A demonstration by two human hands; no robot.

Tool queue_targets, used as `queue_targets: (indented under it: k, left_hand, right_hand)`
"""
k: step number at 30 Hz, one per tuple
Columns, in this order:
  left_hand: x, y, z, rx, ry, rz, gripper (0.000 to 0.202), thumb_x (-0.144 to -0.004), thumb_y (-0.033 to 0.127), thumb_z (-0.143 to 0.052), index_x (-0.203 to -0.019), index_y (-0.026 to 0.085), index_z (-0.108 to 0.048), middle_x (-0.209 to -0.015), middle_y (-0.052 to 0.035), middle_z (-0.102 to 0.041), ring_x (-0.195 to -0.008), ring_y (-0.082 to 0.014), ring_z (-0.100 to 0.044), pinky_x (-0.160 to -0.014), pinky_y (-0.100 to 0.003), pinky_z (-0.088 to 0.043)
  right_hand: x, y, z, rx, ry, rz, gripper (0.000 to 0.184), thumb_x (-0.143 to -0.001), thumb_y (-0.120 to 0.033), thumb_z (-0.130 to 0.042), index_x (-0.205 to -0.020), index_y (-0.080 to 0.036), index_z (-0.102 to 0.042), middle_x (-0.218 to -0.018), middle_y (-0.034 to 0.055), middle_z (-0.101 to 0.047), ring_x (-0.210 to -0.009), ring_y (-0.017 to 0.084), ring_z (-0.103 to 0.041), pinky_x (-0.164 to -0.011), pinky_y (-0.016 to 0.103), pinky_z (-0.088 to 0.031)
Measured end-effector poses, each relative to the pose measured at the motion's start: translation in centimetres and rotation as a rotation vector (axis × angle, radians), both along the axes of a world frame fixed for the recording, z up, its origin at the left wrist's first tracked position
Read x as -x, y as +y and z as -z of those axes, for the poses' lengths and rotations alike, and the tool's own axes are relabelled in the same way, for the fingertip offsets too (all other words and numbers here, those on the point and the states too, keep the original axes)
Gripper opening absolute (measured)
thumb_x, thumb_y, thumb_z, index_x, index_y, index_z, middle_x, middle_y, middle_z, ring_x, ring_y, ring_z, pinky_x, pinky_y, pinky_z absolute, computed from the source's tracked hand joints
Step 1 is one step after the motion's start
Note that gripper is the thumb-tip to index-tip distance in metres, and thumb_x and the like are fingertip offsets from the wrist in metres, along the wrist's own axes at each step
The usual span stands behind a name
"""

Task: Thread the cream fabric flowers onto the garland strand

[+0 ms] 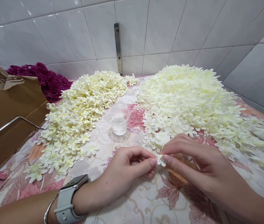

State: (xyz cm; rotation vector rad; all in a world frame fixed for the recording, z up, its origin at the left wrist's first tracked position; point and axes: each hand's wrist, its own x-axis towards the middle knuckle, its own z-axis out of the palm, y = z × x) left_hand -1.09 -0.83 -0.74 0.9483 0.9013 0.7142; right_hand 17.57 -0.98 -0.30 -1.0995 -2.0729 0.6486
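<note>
A small white flower [161, 160] is pinched between my two hands, above the patterned cloth. My left hand [132, 165] has thumb and forefinger closed at the flower's left edge, the other fingers curled under. From the right, my right hand [199, 158] grips its petals between thumb and fingertips. Just beyond the hands, a large heap of pale white flowers [183, 96] spreads to the right. Another heap of creamy white flowers [87, 102] lies to the left. A clear plastic cup [118, 123] with clear contents stands between the heaps.
Magenta flowers [41, 79] lie at the back left, behind an open cardboard box [8, 109]. A bent metal rod [8, 124] crosses in front of the box. Floral cloth [132, 199] covers the table. White tiled wall [164, 25] with a metal bracket [118, 46] rises behind.
</note>
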Motion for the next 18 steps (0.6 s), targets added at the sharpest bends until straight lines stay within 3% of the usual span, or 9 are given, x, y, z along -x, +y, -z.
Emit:
queue_targets:
  k: [7,12,18]
  left_hand:
    - [-0.15,0.00,-0.20,-0.016,0.069,-0.002,0.012,-0.076,0.025,-0.067,-0.075,0.013,-0.067,-0.069,-0.0001,-0.059,-0.063,-0.0085,-0.048,-0.059,-0.022,-0.036]
    - [-0.19,0.03,-0.62,-0.057,0.125,0.001,0.012,-0.075,0.021,-0.064,-0.067,0.014,-0.059,-0.061,0.0026,-0.053,-0.057,-0.0077,-0.045,-0.054,-0.021,-0.034]
    - [-0.09,0.18,-0.64,-0.095,0.117,0.006,0.015,-0.072,0.019,-0.070,-0.064,0.014,-0.057,-0.060,0.0046,-0.052,-0.056,-0.0062,-0.043,-0.052,-0.018,-0.033]
  right_hand:
    - [0.13,-0.36,0.58,-0.130,0.002,0.001,0.006,-0.086,-0.018,-0.054,-0.085,-0.022,-0.058,-0.077,0.0013,-0.062,-0.072,0.016,-0.058,-0.061,0.029,-0.045]
    - [0.33,-0.56,0.83,-0.337,-0.058,-0.016,0.023,-0.084,-0.005,-0.048,-0.099,-0.020,-0.058,-0.090,0.0059,-0.060,-0.083,0.017,-0.056,-0.067,0.030,-0.045]
    - [0.47,-0.62,0.84,-0.373,-0.061,-0.011,0.016,-0.083,-0.006,-0.052,-0.092,-0.018,-0.059,-0.084,0.0058,-0.057,-0.079,0.018,-0.053,-0.066,0.032,-0.044]
